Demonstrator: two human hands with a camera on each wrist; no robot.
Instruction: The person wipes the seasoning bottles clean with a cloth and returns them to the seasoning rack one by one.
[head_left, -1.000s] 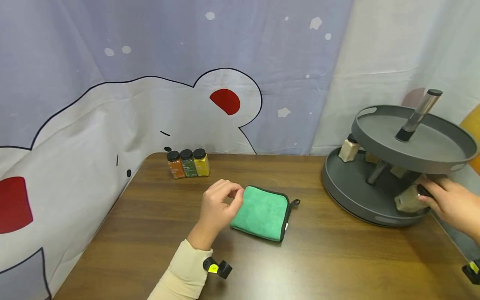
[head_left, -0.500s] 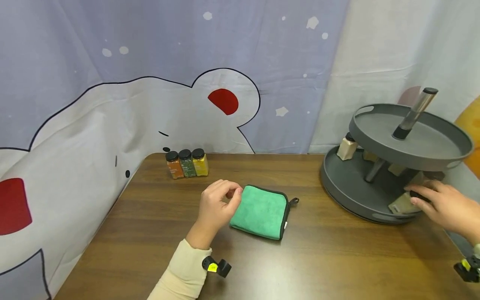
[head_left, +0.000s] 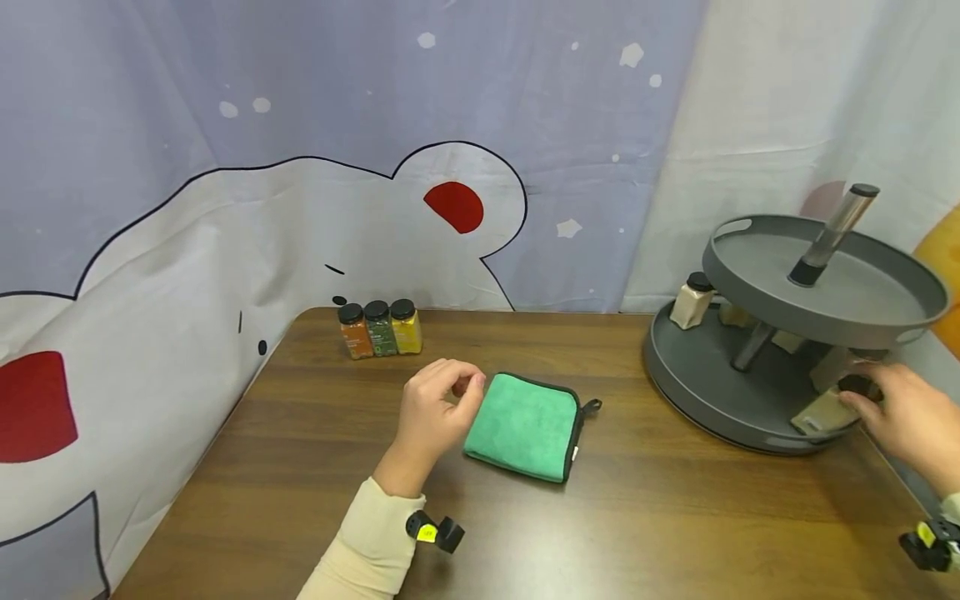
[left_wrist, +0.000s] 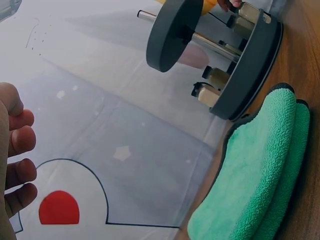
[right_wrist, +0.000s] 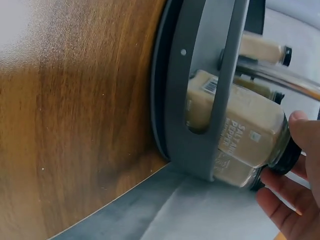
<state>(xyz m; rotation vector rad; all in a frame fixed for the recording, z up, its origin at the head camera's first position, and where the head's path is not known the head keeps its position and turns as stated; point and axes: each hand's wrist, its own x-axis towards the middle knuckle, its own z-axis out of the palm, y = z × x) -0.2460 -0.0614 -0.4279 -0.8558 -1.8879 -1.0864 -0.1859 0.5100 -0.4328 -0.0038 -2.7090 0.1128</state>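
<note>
At the right, my right hand (head_left: 911, 425) pinches the black cap of a seasoning jar (head_left: 823, 413). The jar leans on the lower tier of a grey two-tier turntable (head_left: 697, 387). In the right wrist view, the jar (right_wrist: 250, 125) carries salt-and-pepper lettering and holds pale beige powder; the tray's slotted rim covers part of it. Another jar (right_wrist: 232, 170) stands beside it. My left hand (head_left: 435, 408) hangs loosely curled over the table with nothing in it, just left of a folded green cloth (head_left: 522, 427). Its fingers (left_wrist: 22, 140) also show in the left wrist view.
Three spice jars (head_left: 380, 329) with black caps stand in a row at the table's back left. A pale jar (head_left: 691, 302) sits at the turntable's rear left, others partly hidden under the upper tier (head_left: 862, 275). A printed curtain (head_left: 585, 150) hangs behind.
The jar in my right hand has shifted slightly and leans more, and more of the jar behind it shows. My left hand and the cloth have not moved.
</note>
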